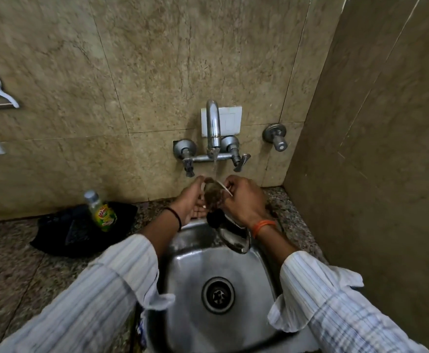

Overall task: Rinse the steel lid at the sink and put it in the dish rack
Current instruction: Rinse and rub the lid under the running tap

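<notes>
The steel lid [235, 242], with a black knob [212, 218], is held on edge over the back of the steel sink [188, 266]. Its upper part sits under the thin stream of water running from the tap [213, 123]. My right hand [244, 202] grips the lid's rim from the right. My left hand [190, 202] is cupped against its left face, with the fingertips on the top rim. The lid's shiny face reflects the brown wall. No dish rack shows in this view.
A green dish-soap bottle [101, 212] stands on a black cloth or mat [63, 233] on the granite counter left of the sink. Two tap handles [188, 161] and a separate valve [275, 137] stick out of the tiled wall. A wall closes the right side [373, 174].
</notes>
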